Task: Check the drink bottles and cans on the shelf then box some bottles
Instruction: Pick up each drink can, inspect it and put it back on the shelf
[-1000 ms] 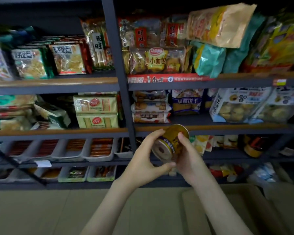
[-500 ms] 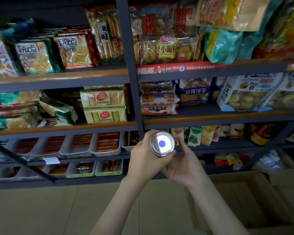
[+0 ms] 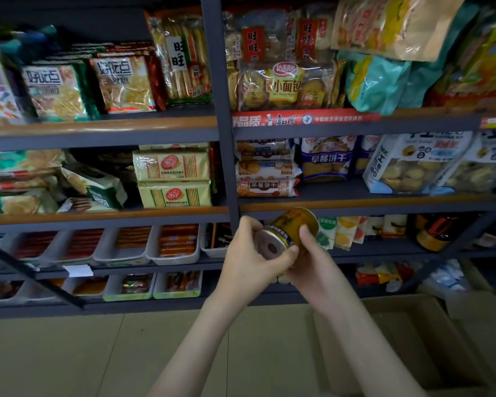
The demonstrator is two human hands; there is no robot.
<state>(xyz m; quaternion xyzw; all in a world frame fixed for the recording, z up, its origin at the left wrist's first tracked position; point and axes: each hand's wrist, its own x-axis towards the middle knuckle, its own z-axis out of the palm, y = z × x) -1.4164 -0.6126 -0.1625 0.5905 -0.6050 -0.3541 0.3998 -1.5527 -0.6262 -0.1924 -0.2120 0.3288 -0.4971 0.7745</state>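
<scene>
1. head view: both hands hold one yellow can (image 3: 288,234) in front of the shelf (image 3: 226,133), at the height of the third board from the top.
2. the can is tilted. its silver end with a dark round spot in the middle faces the camera and a little to the left, and its other end points up and to the right, toward the shelf.
3. the left hand (image 3: 254,260) is closed around the lower left side of the can. its thumb lies across the bottom edge of the silver end, and its fingers curl over the top edge.
4. the right hand (image 3: 312,265) holds the can from the right side and from below. its thumb presses on the yellow wall of the can, and the other fingers are hidden behind the can.
5. the two hands touch each other under the can.
6. a brown cardboard box (image 3: 413,339) stands open on the floor at the lower right, under the right forearm.
7. behind the hands, on the third level, there are white trays (image 3: 172,247) with red and orange packets.
8. a dark bottle with a yellow label (image 3: 431,232) stands on the same level at the right, well apart from the can.
9. two yellow cracker packs (image 3: 173,179) lie stacked on the second level, above and to the left of the can.
</scene>
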